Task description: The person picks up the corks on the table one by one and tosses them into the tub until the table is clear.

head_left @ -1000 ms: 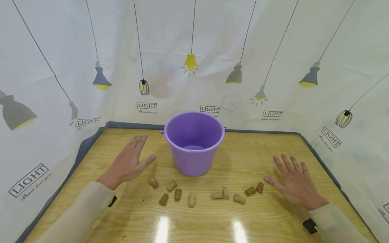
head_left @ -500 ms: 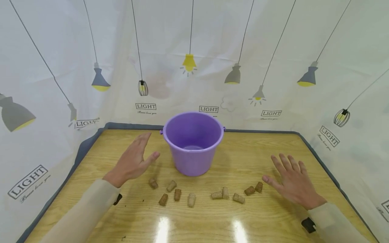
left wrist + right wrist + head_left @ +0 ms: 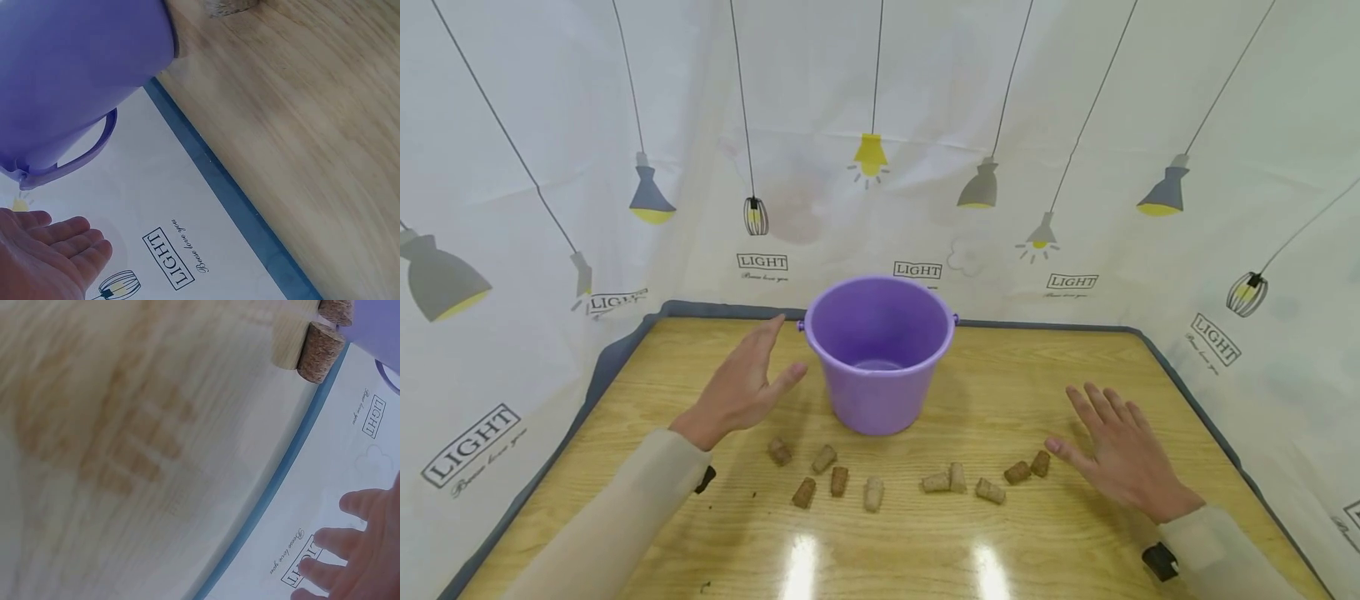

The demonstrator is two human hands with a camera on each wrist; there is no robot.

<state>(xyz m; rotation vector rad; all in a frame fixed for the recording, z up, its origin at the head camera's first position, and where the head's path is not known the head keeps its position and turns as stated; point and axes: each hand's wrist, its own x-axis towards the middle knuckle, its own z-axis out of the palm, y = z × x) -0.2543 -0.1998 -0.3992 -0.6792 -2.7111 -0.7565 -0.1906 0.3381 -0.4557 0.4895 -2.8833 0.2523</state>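
Two open hands flanking a purple bucket and a row of corks on a wooden table.

The left hand [image 3: 741, 387], fingers straight and together, palm turned toward the bucket [image 3: 877, 354], hovers just beside its left wall without touching it and holds nothing. The right hand [image 3: 1116, 454], fingers spread and flat, palm down, lies low over the table [image 3: 1037, 550] at the right end of the corks [image 3: 1030, 467], its thumb tip just beside the last one. The bucket stands upright at mid-table, near the back edge, with the corks scattered in front of it. A printed curtain [image 3: 1075, 125] surrounds the table.
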